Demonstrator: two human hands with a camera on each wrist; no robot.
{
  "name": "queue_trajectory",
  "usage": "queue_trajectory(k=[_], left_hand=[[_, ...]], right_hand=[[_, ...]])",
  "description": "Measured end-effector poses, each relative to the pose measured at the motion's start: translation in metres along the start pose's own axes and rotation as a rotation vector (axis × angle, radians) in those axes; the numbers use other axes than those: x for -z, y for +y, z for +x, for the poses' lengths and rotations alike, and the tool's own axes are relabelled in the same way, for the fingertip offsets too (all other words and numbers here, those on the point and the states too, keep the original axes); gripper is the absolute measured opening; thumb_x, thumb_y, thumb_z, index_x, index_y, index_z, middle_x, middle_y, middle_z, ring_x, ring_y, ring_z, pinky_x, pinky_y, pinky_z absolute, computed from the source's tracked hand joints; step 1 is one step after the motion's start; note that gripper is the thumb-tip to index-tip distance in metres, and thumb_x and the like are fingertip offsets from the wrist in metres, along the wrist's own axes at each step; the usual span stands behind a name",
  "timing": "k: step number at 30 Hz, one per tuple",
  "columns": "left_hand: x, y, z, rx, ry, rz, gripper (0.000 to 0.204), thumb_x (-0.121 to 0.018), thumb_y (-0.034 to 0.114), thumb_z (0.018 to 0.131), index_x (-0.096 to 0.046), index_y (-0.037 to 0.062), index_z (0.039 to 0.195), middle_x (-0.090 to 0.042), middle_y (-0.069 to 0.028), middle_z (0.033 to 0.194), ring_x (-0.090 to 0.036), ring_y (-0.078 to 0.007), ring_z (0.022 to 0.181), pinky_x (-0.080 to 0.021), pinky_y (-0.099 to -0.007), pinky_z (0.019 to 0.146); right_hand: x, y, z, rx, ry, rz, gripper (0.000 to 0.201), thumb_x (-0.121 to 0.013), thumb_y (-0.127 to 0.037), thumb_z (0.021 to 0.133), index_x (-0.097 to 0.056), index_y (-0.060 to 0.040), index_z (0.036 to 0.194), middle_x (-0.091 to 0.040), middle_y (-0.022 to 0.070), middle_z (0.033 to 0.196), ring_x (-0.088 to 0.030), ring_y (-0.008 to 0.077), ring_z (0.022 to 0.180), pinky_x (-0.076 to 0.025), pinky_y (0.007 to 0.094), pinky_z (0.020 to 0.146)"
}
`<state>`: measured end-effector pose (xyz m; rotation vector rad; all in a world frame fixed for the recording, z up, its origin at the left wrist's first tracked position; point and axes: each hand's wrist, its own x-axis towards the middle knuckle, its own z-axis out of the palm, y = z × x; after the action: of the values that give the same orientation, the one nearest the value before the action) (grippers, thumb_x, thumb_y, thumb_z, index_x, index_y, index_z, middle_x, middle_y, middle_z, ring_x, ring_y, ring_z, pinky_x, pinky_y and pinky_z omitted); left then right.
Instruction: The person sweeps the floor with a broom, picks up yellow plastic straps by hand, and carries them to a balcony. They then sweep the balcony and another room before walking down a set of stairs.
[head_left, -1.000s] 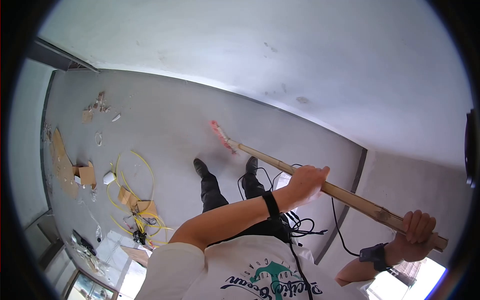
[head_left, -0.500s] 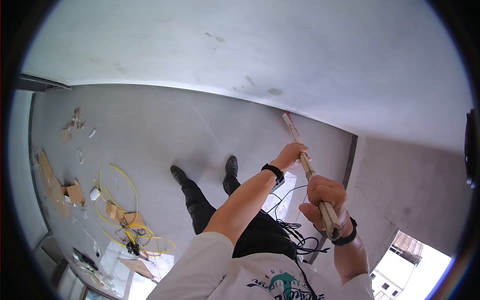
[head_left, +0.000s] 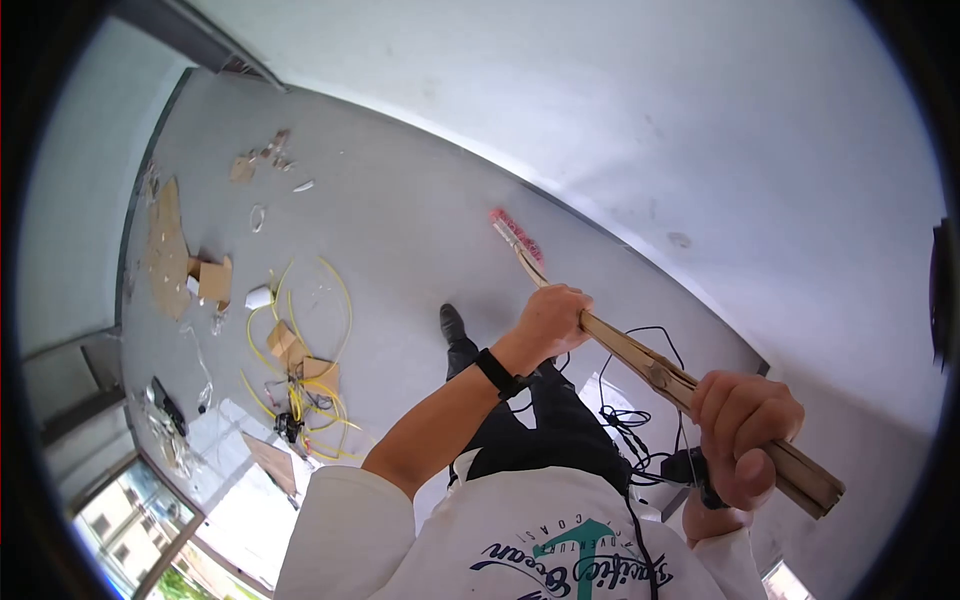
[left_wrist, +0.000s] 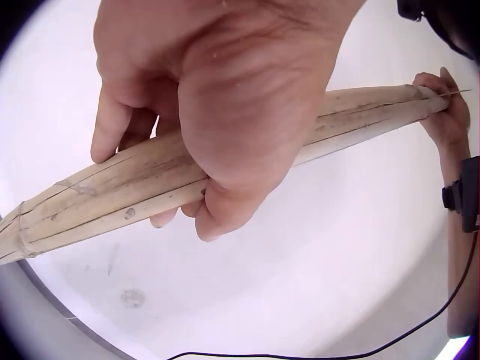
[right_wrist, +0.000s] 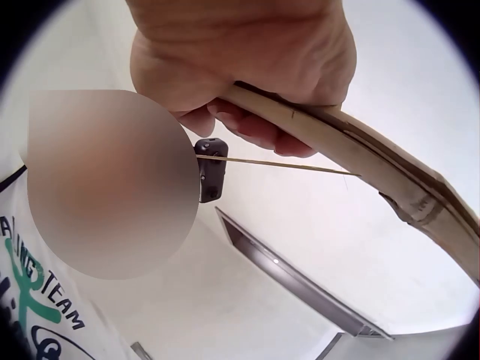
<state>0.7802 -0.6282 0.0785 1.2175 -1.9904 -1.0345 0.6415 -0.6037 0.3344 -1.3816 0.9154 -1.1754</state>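
Both hands hold a broom with a split bamboo handle (head_left: 655, 372) and a pink-bristled head (head_left: 517, 236). The head is down at the grey floor, a short way out from the wall's foot. My left hand (head_left: 550, 325) grips the handle on the part nearer the bristles; the left wrist view shows its fingers and thumb wrapped round the bamboo (left_wrist: 97, 191). Close to the upper end, my right hand (head_left: 745, 430) grips the same handle, its fingers curled over it. A thin sliver (right_wrist: 300, 166) of bamboo sticks out near the right hand.
A white wall (head_left: 620, 120) runs along the far side. On the floor to the left lie yellow tubing (head_left: 345, 290), an open cardboard box (head_left: 213, 281), a flat cardboard piece (head_left: 167, 240) and scraps (head_left: 275, 150). Black cables (head_left: 625, 425) hang by the legs.
The broom head went right to the wall's foot half a second ago, and is now back left, off the wall. Both hands kept their grip while the handle swung and the view turned.
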Motion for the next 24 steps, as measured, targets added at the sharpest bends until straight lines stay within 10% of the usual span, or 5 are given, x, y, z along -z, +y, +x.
queue_trajectory(k=[10, 20, 22, 24], left_hand=[[0.192, -0.068, -0.167, 0.279, 0.195, 0.075, 0.019, -0.073, 0.016, 0.061, -0.056, 0.0080, 0.063, -0.058, -0.0089, 0.064, -0.059, -0.0310, 0.067, -0.047, -0.0391, 0.059], [0.223, -0.057, -0.163, 0.357, 0.204, 0.238, 0.013, -0.068, 0.014, 0.063, -0.058, 0.0067, 0.067, -0.058, -0.0096, 0.067, -0.060, -0.0305, 0.069, -0.048, -0.0405, 0.061], [0.232, -0.024, -0.148, 0.358, 0.153, 0.193, 0.015, -0.068, 0.013, 0.063, -0.058, 0.0057, 0.071, -0.059, -0.0100, 0.071, -0.061, -0.0303, 0.071, -0.050, -0.0402, 0.063], [0.239, 0.009, -0.130, 0.353, 0.143, 0.165, 0.016, -0.069, 0.012, 0.064, -0.058, 0.0053, 0.073, -0.059, -0.0101, 0.073, -0.061, -0.0301, 0.072, -0.051, -0.0397, 0.065]], right_hand=[[-0.189, 0.022, 0.060, -0.099, -0.306, 0.319, 0.030, -0.064, -0.017, 0.079, -0.042, -0.0079, 0.061, -0.048, 0.0035, 0.055, -0.044, 0.0150, 0.049, -0.044, 0.0325, 0.055], [-0.198, 0.006, 0.082, -0.060, -0.150, 0.291, 0.036, -0.053, -0.026, 0.087, -0.035, -0.0124, 0.059, -0.041, 0.0010, 0.053, -0.038, 0.0147, 0.047, -0.035, 0.0338, 0.052], [-0.179, -0.019, 0.091, 0.070, -0.188, 0.255, 0.040, -0.060, -0.027, 0.086, -0.038, -0.0136, 0.056, -0.044, 0.0010, 0.049, -0.043, 0.0137, 0.046, -0.040, 0.0413, 0.086], [-0.163, -0.049, 0.099, 0.182, -0.204, 0.248, 0.040, -0.064, -0.029, 0.085, -0.041, -0.0145, 0.056, -0.046, -0.0001, 0.049, -0.046, 0.0117, 0.046, -0.012, 0.0519, 0.115]])
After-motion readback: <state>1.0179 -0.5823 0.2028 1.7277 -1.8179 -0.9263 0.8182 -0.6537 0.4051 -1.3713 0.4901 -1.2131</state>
